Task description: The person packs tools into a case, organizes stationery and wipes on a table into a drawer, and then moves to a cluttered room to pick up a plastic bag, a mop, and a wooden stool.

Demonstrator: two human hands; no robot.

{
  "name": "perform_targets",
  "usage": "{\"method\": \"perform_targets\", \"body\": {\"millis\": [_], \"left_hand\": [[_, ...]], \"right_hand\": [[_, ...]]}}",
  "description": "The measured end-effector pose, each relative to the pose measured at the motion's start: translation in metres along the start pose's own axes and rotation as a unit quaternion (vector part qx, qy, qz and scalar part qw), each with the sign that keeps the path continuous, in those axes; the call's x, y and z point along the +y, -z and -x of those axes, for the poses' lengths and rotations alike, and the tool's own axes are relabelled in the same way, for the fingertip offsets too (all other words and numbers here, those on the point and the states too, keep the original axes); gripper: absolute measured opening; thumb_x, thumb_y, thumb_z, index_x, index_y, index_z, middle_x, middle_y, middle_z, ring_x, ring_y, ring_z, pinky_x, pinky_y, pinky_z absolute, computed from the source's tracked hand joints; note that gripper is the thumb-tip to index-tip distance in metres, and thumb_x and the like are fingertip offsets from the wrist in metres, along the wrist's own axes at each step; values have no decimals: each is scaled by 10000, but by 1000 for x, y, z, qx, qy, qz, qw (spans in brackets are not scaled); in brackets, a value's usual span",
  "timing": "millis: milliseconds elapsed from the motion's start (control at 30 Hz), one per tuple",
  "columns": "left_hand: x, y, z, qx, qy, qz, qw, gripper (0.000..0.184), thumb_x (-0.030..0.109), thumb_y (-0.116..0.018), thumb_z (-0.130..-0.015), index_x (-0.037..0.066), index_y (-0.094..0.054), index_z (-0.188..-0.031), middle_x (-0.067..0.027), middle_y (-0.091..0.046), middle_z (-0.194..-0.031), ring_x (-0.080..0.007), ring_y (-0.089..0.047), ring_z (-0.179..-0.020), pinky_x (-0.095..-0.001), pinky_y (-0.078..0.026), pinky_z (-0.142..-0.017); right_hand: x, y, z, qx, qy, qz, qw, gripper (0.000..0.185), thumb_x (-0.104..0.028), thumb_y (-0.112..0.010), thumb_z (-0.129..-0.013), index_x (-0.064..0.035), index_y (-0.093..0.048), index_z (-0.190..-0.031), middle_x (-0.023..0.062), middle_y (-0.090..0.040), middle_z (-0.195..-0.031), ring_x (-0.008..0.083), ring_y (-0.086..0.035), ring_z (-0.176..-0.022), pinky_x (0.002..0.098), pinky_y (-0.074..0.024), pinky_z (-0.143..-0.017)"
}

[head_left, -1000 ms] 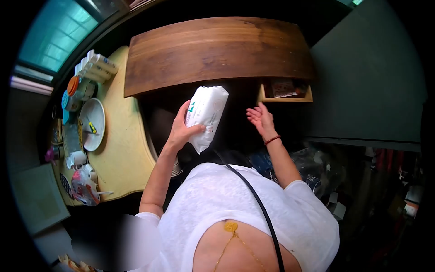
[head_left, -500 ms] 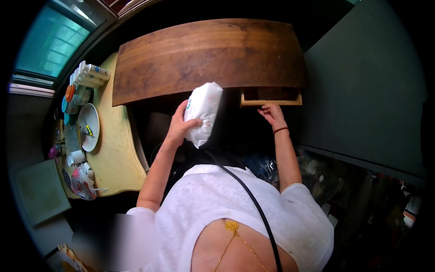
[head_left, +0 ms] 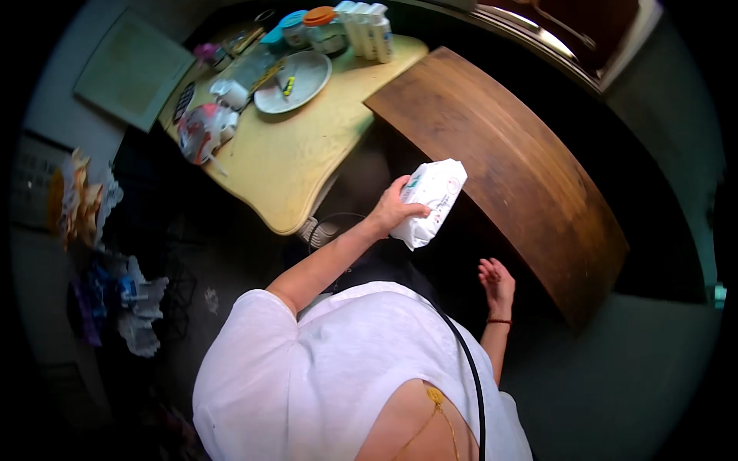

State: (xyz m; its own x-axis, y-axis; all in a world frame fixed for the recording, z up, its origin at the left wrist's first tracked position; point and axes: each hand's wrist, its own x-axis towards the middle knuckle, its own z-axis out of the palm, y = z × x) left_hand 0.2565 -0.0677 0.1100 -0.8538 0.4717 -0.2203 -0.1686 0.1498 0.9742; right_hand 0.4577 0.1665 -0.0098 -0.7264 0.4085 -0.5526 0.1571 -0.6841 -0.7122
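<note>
A white soft pack [head_left: 437,198] with green and dark print is in my left hand [head_left: 393,210], thumb across its near face and fingers behind it. The pack is tilted, in front of the left part of the brown wooden desk [head_left: 515,161]. My right hand [head_left: 498,284], with a dark red bracelet at the wrist, hangs in the air below the desk's front edge. Its fingers are apart and slightly bent, and it holds nothing. The drawer does not show.
On the pale yellow table [head_left: 307,154] stand a round plate [head_left: 306,81] with a yellow-green item, white bottles [head_left: 367,32], an orange-lidded jar [head_left: 326,32], a white cup [head_left: 229,94] and a plastic bag [head_left: 203,132]. A black cable crosses my chest.
The view has turned left, towards the yellow table. My right hand has come away from the drawer, which has gone from sight. My left hand still holds the white pack.
</note>
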Motion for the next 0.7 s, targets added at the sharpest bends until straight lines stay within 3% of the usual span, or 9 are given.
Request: {"method": "perform_targets", "body": {"millis": [67,200,300,400,433,533,600,667,700], "left_hand": [[-18,17,-4,33,-15,-6,999,887,174,-763,-543,-53,-315,-1275,-164,-485,-1161,-213,-488,-1058,-295,-385,-899],[0,17,7,86,-53,-77,992,922,219,-758,-545,-62,-286,-1286,-194,-475,-1175,-254,-468,-1097,-324,-367,-935],[26,67,8,132,-53,-182,973,920,350,-710,-620,-70,-259,-1302,-255,-395,-1248,-322,-400,-1172,-366,-318,-985],[45,120,-14,137,-61,-81,985,889,388,-685,-666,-75,-265,-1298,-258,-380,-1258,-320,-387,-1182,-369,-316,-984],[39,133,-23,161,-92,-151,971,812,403,-621,-747,-82,-267,-1293,-265,-395,-1241,-332,-394,-1171,-376,-320,-975],[25,169,-46,214,-177,-196,940,745,382,-583,-790,-79,-276,-1289,-272,-402,-1227,-344,-403,-1156,-379,-325,-965],[29,195,-57,235,-189,-167,939,661,356,-566,-810,-74,-340,-1258,-261,-404,-1230,-349,-412,-1142,-384,-328,-960],[39,220,-56,213,-193,-90,954,592,352,-571,-807,-65,-424,-1200,-241,-415,-1231,-343,-414,-1141,-385,-325,-963],[38,231,-56,238,-202,-187,931,527,330,-580,-807,-59,-476,-1147,-213,-448,-1212,-307,-444,-1121,-377,-362,-931]], "right_hand": [[1,-68,6,-126,-5,54,991,379,-212,-493,-883,18,-464,-1182,156,-611,-1024,188,-617,-862,275,-500,-717],[-32,-177,21,-262,29,133,955,464,-222,-532,-869,18,-395,-1242,126,-547,-1121,152,-567,-945,268,-481,-749],[-25,-269,22,-297,17,145,944,481,-240,-588,-833,28,-409,-1189,91,-538,-1107,152,-535,-972,272,-446,-803],[-7,-328,-14,-317,105,143,932,486,-234,-598,-825,28,-412,-1189,95,-530,-1119,169,-510,-1012,303,-411,-862],[-7,-348,-23,-326,70,128,934,499,-226,-608,-814,25,-413,-1199,105,-518,-1143,189,-489,-1049,332,-381,-905],[-9,-402,-47,-323,47,168,930,517,-214,-620,-799,26,-411,-1206,115,-515,-1152,202,-496,-1046,330,-386,-901],[-10,-433,-69,-339,3,153,928,510,-191,-624,-774,37,-430,-1188,132,-538,-1115,233,-535,-994,336,-423,-864],[-7,-455,-105,-339,-124,107,926,470,-190,-603,-774,38,-456,-1158,137,-560,-1064,252,-561,-940,354,-449,-830],[-9,-467,-116,-315,-130,111,934,432,-197,-589,-774,32,-480,-1123,142,-575,-1009,265,-575,-900,366,-463,-808]]}}
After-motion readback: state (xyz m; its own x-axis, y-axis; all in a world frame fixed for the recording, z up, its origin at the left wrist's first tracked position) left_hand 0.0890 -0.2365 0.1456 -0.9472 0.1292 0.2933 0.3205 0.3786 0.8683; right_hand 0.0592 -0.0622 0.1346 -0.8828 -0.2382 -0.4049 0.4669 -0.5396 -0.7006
